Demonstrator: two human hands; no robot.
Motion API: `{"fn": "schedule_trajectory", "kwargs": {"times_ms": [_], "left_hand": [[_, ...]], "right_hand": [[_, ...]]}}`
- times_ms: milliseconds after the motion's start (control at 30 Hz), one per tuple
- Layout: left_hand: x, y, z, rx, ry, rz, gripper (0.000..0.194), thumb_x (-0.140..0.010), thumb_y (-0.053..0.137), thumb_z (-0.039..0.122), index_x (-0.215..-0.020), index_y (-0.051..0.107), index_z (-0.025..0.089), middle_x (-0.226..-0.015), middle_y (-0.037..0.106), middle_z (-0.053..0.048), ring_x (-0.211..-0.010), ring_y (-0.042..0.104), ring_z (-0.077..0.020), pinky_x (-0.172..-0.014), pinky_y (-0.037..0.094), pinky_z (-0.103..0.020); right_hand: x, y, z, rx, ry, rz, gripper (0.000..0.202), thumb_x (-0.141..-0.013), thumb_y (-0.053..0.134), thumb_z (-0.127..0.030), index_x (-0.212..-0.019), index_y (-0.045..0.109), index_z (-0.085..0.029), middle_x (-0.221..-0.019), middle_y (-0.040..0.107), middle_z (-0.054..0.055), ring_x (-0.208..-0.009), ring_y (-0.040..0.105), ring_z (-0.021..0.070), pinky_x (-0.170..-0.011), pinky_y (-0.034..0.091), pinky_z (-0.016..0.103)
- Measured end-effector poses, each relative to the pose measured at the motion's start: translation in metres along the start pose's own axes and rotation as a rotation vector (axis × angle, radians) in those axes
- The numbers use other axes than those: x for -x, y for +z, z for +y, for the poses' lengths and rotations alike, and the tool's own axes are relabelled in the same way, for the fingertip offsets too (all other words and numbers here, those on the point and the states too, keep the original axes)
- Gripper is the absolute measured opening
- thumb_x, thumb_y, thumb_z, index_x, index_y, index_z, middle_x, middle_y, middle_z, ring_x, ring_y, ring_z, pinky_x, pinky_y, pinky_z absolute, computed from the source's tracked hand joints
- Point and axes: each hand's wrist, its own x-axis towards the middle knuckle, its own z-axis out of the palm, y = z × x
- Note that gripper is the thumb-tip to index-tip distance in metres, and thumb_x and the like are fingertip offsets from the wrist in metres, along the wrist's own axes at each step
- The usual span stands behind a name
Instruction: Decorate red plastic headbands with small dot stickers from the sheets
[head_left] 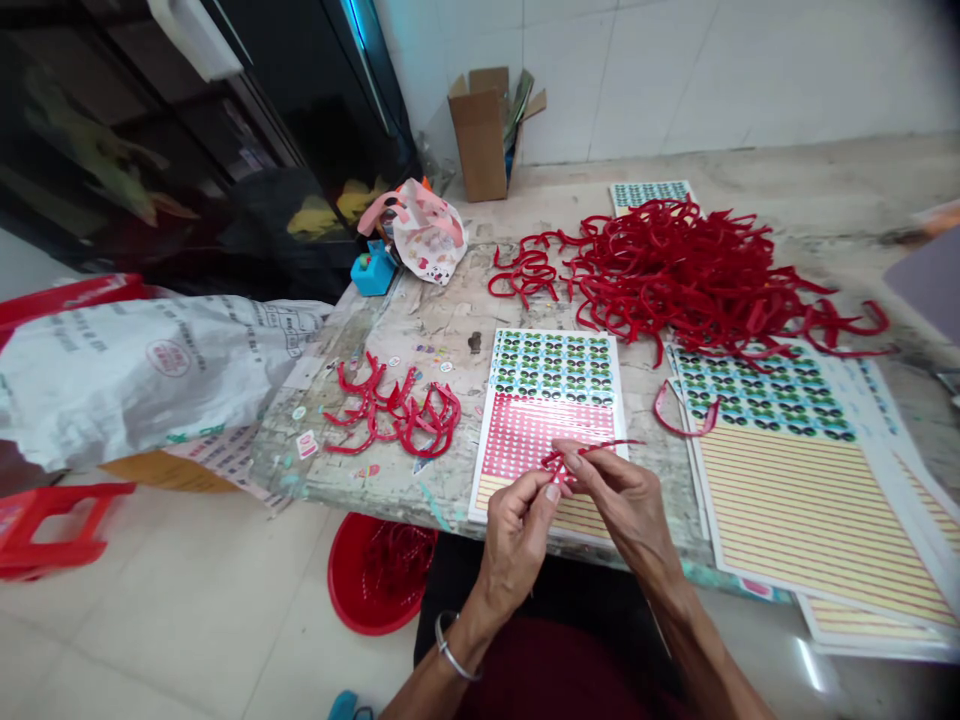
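Both hands meet over a printed sticker sheet (555,365) near the table's front edge. My left hand (517,530) pinches a thin red strip (611,443) between thumb and fingertips. The fingers of my right hand (619,495) are closed on the same strip, whose thin end sticks out to the right. The sheet below has green-and-black pictures at the top, a pink dotted band, and yellow rows at the bottom. A single curved red strip (684,430) lies right of this sheet. Left of it rests a small group of red strips (427,420).
A large heap of red strips (675,265) covers the back right. More striped sheets (817,510) overhang the front edge. At the back stand a tape dispenser (373,270), a printed bag (429,235) and a cardboard box (480,140). A red basket (349,590) sits below.
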Motion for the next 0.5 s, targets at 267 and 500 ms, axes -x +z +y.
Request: {"fn": "schedule_trajectory", "kwargs": {"times_ms": [267, 500], "left_hand": [[0.001, 0.007, 0.001, -0.142, 0.062, 0.013, 0.021, -0.085, 0.048, 0.030, -0.079, 0.062, 0.016, -0.061, 0.049, 0.001, -0.054, 0.042, -0.0111, -0.052, 0.033, -0.022], [-0.001, 0.012, -0.005, -0.267, 0.161, 0.070, 0.013, -0.084, 0.049, 0.023, -0.083, 0.060, 0.017, -0.065, 0.053, -0.001, -0.057, 0.047, -0.0125, -0.056, 0.036, -0.023]], "right_hand": [[0.008, -0.004, -0.010, 0.268, -0.356, 0.140, 0.013, -0.080, 0.060, -0.020, -0.084, 0.072, -0.022, -0.088, 0.071, 0.004, -0.079, 0.065, 0.0192, -0.071, 0.053, 0.032], [0.022, -0.003, -0.018, 0.401, -0.670, 0.157, 0.028, -0.075, 0.060, -0.006, -0.096, 0.066, -0.024, -0.092, 0.069, 0.004, -0.086, 0.064, 0.0207, -0.077, 0.050, 0.036]]}}
